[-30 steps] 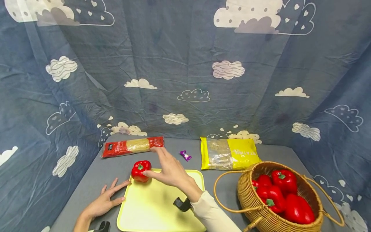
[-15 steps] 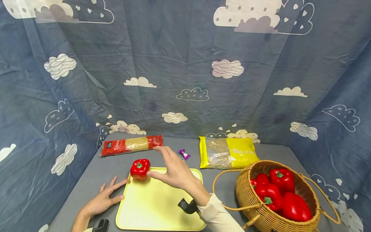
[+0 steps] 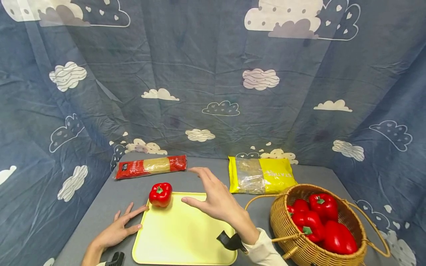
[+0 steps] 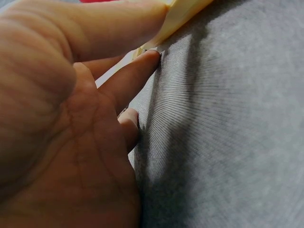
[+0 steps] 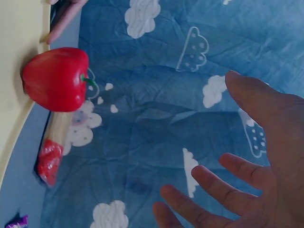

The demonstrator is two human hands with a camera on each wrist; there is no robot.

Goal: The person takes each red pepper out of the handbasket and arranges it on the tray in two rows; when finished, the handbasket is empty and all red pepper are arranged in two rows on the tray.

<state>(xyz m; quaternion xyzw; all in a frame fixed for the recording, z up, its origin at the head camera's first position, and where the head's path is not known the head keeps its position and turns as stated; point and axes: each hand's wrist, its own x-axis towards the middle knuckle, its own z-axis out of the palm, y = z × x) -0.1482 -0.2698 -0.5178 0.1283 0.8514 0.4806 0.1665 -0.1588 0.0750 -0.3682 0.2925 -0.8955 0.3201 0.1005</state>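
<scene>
A red bell pepper (image 3: 160, 194) with a green stem sits upright on the far left corner of the pale yellow tray (image 3: 183, 236). My right hand (image 3: 219, 201) hovers over the tray's right part, fingers spread and holding nothing, apart from the pepper. In the right wrist view the pepper (image 5: 57, 80) stands well away from that hand's fingers. My left hand (image 3: 116, 231) rests at the tray's left edge with fingers extended. The left wrist view shows its thumb and fingertips right at the tray's rim (image 4: 183, 19).
A wicker basket (image 3: 283, 229) with several red bell peppers (image 3: 324, 207) stands at the right, its looped handles sticking out. Behind the tray lie a red noodle packet (image 3: 151, 166) and a yellow clear-windowed bag (image 3: 263, 175). A purple-wrapped candy (image 5: 18, 222) shows in the right wrist view.
My right hand has drawn back to the right, away from the bell pepper, which stays on the tray corner. The candy is now hidden behind that hand in the head view. My left hand stays put.
</scene>
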